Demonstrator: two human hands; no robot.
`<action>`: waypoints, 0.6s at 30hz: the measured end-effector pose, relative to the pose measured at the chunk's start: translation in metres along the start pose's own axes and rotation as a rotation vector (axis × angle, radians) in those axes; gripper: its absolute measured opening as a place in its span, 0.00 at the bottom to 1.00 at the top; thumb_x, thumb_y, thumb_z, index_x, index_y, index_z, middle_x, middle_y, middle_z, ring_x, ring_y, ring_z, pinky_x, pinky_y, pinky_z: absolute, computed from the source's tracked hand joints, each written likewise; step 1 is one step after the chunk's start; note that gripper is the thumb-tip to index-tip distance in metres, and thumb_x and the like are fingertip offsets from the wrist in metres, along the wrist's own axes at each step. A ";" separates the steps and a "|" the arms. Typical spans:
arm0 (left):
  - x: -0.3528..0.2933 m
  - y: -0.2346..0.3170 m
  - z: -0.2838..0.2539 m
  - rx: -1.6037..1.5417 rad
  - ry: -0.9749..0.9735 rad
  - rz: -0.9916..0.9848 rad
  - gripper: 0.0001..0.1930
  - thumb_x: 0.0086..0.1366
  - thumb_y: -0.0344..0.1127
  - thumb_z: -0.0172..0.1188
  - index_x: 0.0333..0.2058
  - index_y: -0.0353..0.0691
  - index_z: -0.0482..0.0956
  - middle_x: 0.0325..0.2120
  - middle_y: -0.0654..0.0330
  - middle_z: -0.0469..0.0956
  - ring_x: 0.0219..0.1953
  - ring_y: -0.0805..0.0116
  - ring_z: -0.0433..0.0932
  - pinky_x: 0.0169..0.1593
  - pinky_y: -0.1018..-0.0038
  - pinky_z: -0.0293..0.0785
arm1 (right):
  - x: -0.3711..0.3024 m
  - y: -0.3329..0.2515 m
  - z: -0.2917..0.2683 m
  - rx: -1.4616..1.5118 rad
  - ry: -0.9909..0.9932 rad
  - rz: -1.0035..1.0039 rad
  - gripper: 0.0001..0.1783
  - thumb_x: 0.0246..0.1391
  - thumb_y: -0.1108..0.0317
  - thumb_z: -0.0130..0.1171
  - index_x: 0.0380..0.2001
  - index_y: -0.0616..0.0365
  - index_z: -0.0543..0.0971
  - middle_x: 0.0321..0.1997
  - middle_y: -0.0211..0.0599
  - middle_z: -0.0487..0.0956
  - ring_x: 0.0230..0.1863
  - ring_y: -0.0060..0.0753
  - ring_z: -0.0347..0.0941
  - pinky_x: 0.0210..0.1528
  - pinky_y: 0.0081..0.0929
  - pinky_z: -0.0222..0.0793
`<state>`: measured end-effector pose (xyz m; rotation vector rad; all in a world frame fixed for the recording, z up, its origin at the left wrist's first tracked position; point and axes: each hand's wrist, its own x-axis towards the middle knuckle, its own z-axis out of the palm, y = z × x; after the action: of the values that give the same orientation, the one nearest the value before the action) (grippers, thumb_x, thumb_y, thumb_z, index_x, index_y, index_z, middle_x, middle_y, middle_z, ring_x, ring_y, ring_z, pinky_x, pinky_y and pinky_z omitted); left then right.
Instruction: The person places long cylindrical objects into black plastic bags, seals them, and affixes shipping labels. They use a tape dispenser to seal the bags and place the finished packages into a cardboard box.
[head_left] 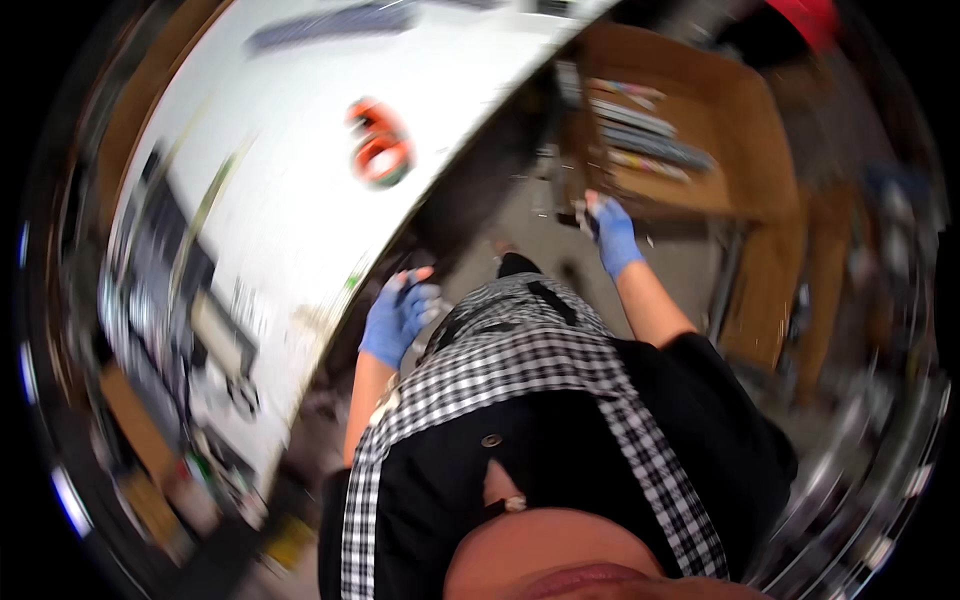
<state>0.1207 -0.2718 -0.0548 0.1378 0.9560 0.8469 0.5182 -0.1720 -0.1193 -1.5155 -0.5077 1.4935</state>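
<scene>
My left hand [393,318], in a blue glove with bare fingertips, hangs beside the front edge of the white table [285,165]. Its fingers are loosely bent and somewhat apart, and I see nothing in them. My right hand [613,236], gloved the same way, is beside the near left corner of an open cardboard box [745,120]. Blur smears its fingers, so whether they touch the box or hold something small is unclear. Inside the box lie several long, thin packages [655,140], grey and multicoloured.
On the table are an orange tape dispenser [382,150], a long grey-blue bundle [330,27], scissors [242,395] and dark items [165,235] along the left side. A grey floor [510,215] shows between table and box. Cardboard [765,290] stands below the box.
</scene>
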 end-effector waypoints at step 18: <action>-0.111 -0.044 -0.018 0.402 0.869 0.709 0.08 0.65 0.29 0.58 0.41 0.36 0.79 0.32 0.61 0.78 0.33 0.75 0.76 0.38 0.77 0.74 | -0.080 -0.026 0.194 -1.136 -0.780 -0.787 0.07 0.55 0.75 0.60 0.38 0.60 0.81 0.36 0.40 0.81 0.36 0.31 0.78 0.42 0.27 0.73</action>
<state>0.0999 -0.3823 -0.0122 0.5006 1.9559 1.3983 0.3301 -0.1625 -0.0232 -1.0929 -2.3916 1.0732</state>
